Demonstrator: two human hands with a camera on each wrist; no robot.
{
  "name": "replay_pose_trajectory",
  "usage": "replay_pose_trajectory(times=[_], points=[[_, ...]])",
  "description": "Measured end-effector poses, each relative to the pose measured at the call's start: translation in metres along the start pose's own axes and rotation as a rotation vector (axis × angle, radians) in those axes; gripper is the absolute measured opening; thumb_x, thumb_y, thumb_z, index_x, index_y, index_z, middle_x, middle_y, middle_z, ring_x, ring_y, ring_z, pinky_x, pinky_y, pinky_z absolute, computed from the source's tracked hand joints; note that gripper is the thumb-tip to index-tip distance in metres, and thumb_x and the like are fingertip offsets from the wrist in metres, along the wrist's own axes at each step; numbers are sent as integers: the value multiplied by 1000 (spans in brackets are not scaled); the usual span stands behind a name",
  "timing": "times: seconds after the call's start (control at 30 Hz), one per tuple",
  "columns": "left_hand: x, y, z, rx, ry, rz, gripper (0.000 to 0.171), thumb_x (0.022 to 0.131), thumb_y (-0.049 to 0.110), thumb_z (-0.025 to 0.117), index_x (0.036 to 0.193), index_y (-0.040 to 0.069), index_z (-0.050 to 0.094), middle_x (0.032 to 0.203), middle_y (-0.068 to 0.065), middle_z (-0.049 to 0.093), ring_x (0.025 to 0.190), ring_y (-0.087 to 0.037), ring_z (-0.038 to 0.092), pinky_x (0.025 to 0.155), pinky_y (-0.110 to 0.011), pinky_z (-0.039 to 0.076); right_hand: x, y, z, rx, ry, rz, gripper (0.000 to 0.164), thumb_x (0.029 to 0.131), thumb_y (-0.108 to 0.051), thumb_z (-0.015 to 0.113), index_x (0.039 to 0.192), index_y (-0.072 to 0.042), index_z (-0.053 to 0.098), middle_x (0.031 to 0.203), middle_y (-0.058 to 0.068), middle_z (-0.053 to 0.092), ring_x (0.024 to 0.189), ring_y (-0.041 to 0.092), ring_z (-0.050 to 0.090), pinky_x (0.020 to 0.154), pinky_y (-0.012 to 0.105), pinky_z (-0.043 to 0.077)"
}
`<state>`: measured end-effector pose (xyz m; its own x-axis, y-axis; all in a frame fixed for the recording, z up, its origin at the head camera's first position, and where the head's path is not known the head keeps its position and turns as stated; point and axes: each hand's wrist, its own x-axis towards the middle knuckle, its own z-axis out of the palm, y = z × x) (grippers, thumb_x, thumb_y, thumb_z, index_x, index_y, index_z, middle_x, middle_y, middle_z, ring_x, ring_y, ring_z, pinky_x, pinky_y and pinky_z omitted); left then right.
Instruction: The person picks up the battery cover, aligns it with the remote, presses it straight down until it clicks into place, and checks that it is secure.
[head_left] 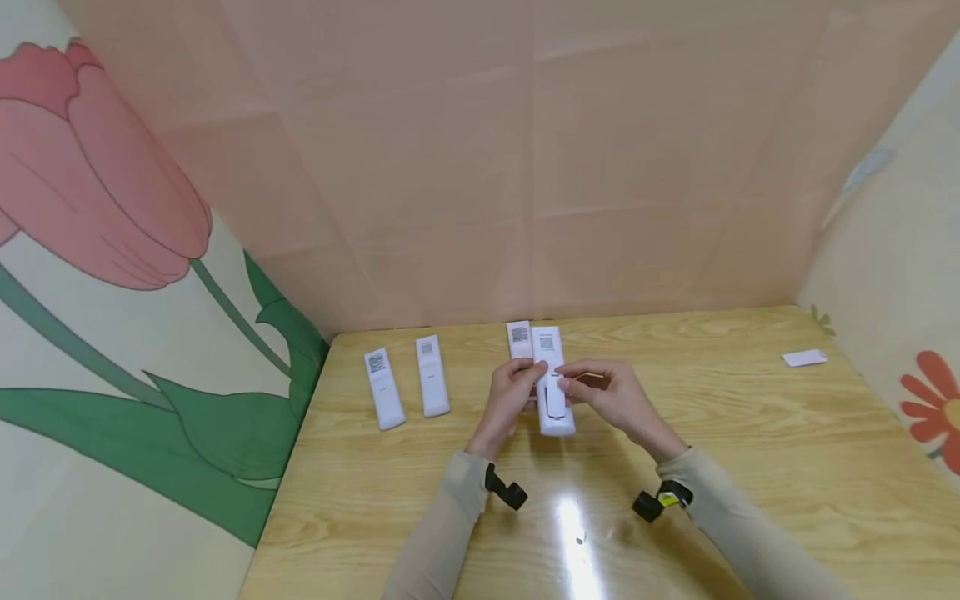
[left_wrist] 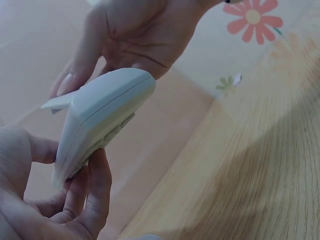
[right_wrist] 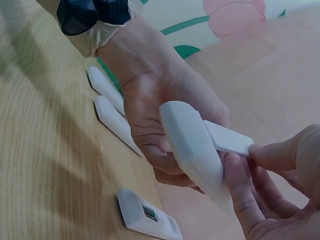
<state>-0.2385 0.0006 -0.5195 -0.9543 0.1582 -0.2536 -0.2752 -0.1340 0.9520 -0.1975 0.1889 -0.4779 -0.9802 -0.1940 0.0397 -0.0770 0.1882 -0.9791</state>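
Above the table, my left hand (head_left: 512, 398) grips a white remote control (head_left: 547, 343) back side up, thumb on one edge and fingers underneath. My right hand (head_left: 617, 398) pinches its small white battery cover (head_left: 556, 398) between thumb and fingers. In the right wrist view the cover (right_wrist: 229, 138) stands at an angle out from the remote's back (right_wrist: 187, 135), tilted away from it. The left wrist view shows the remote (left_wrist: 107, 107) from its end, with keys on the underside. Behind my left hand lies another white remote (head_left: 519, 335), its battery compartment uncovered in the right wrist view.
Two white remotes, one farther left (head_left: 386, 392) and one nearer (head_left: 432, 379), lie back side up on the wooden table (head_left: 337, 500). A loose white cover (head_left: 804, 357) lies at the far right. A pinkish sheet (head_left: 450, 208) rises behind the table's back edge.
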Motion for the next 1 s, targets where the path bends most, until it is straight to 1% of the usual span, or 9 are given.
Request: replay_pose_trajectory(times=[0.13,0.33,0.43,0.53,0.63,0.73,0.8,0.87,1.0], points=[[1,-1,0,-5,-5,-5,38,100,30,75,126,3,70,106,-12,78,83,-17,75,80,-40,66,-1,1,1,-2,2,17,24,101,-10,75,121,4,77,126,27,73,97,19,77,84,39,67],[2,-4,0,-16,-1,-2,37,101,30,74,125,2,71,104,-12,77,80,-16,75,76,-38,65,-1,6,1,-12,10,31,26,101,-11,74,123,3,76,129,26,72,98,18,77,84,36,66],[2,-5,0,-25,1,-3,37,101,30,74,124,2,71,104,-12,78,79,-16,75,74,-35,64,-1,7,2,-17,15,31,25,101,-12,75,122,1,77,128,25,73,98,20,77,84,37,66],[3,-7,-1,-27,7,-7,36,101,30,74,124,2,72,103,-12,78,78,-16,74,70,-33,63,-2,8,3,-27,13,28,25,101,-12,75,122,0,77,128,25,73,101,23,77,85,41,66],[4,-8,-2,-27,9,-11,36,101,30,74,124,2,72,104,-11,78,78,-15,75,69,-31,63,-3,8,3,-32,11,25,25,101,-12,74,123,1,77,128,25,73,105,27,76,86,40,66],[4,-7,-3,-28,5,-9,37,101,30,74,125,2,71,105,-12,79,80,-16,76,71,-33,64,-3,9,3,-34,15,21,25,102,-12,74,124,1,76,129,25,73,111,34,75,87,39,66],[4,-6,-3,-30,3,-6,38,101,31,75,126,2,71,106,-12,79,82,-16,76,74,-34,65,-3,9,4,-45,22,12,25,101,-12,74,123,0,77,129,24,73,112,35,74,87,37,66],[4,-5,-3,-29,8,-1,38,101,31,75,126,2,71,106,-12,79,83,-16,76,74,-34,65,-2,9,4,-56,30,-6,24,101,-11,75,123,-1,77,128,24,74,109,34,75,86,38,66],[4,-2,-1,-31,18,10,36,101,29,75,124,2,71,105,-11,79,82,-15,76,68,-30,64,-1,8,6,-78,45,-36,22,101,-9,74,121,0,78,123,23,75,100,24,76,81,33,66]])
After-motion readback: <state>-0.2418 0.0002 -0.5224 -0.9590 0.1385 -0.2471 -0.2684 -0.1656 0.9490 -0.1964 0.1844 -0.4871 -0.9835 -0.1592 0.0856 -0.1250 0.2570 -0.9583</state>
